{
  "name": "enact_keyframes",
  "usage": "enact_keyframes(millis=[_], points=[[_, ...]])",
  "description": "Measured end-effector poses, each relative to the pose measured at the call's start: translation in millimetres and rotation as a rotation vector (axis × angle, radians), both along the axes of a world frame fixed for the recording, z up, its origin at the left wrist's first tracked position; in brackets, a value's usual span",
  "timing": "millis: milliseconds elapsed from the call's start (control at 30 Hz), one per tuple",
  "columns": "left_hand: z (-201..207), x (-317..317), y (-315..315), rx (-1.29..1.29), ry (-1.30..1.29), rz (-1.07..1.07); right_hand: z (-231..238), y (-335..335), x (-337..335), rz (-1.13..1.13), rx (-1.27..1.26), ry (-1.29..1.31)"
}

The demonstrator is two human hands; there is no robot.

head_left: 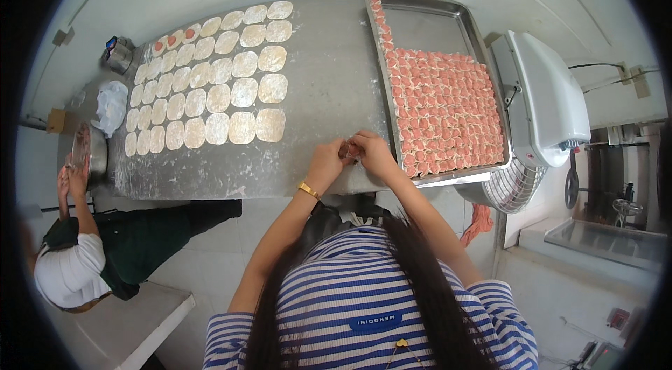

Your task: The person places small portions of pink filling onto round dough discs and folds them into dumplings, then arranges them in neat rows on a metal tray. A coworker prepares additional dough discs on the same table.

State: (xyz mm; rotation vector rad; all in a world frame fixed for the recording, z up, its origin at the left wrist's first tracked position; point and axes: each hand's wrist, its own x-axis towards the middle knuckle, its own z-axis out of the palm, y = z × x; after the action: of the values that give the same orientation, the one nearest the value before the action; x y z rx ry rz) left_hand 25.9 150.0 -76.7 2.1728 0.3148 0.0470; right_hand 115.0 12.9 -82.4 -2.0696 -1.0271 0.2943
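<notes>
My left hand (327, 161) and my right hand (370, 153) meet over the front edge of the steel table. Between their fingertips is a small dumpling (349, 151) with pinkish filling, pinched from both sides; the fingers partly cover it. To the left, floured round dough wrappers (218, 128) lie in rows, and a few at the far left carry pink filling (172, 41). Right of my hands, a metal tray (394, 121) holds closely packed open-topped dumplings (448, 111) with pink filling. The tray's far part shows bare metal beside one narrow column of dumplings.
A co-worker (77, 244) at the left has both hands at a steel bowl (98, 153). A plastic bag (110, 107) and a metal container (119, 55) sit at the table's left end. A large white mixer (546, 100) with a wire guard stands right of the tray.
</notes>
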Motion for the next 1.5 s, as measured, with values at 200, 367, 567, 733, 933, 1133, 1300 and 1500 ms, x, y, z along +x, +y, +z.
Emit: enact_keyframes(millis=[200, 367, 567, 733, 933, 1133, 1300, 1500], points=[[-10.8, -2.3, 4.3, -0.044, -0.124, 0.034, 9.6, 0.3, -10.1, -0.103, -0.084, -0.031], [-1.3, -3.9, 8.0, -0.040, -0.059, -0.009, 3.0, 3.1, -12.3, -0.057, 0.016, -0.005], [-12.8, -11.0, 15.7, -0.083, -0.091, -0.008, 7.3, 5.2, -27.5, -0.057, -0.122, 0.001], [-13.1, -15.6, 18.2, -0.020, -0.099, -0.056, 5.2, 6.6, -40.1, -0.104, -0.063, -0.187], [-25.6, -23.4, 22.0, -0.147, -0.104, 0.027, 17.4, 1.6, -30.3, -0.068, -0.033, 0.056], [-25.8, -39.4, 23.4, -0.202, -0.115, 0.189, 42.3, -49.4, 61.7, -0.198, 0.103, 0.221], [-15.8, -58.3, 3.1, -0.039, -0.174, 0.327, 95.5, -126.4, 199.2, -0.389, 0.090, 0.217], [-11.6, -80.2, -36.0, -0.113, -0.071, 0.547, 81.6, -200.3, 368.1, -0.388, -0.039, -0.037]])
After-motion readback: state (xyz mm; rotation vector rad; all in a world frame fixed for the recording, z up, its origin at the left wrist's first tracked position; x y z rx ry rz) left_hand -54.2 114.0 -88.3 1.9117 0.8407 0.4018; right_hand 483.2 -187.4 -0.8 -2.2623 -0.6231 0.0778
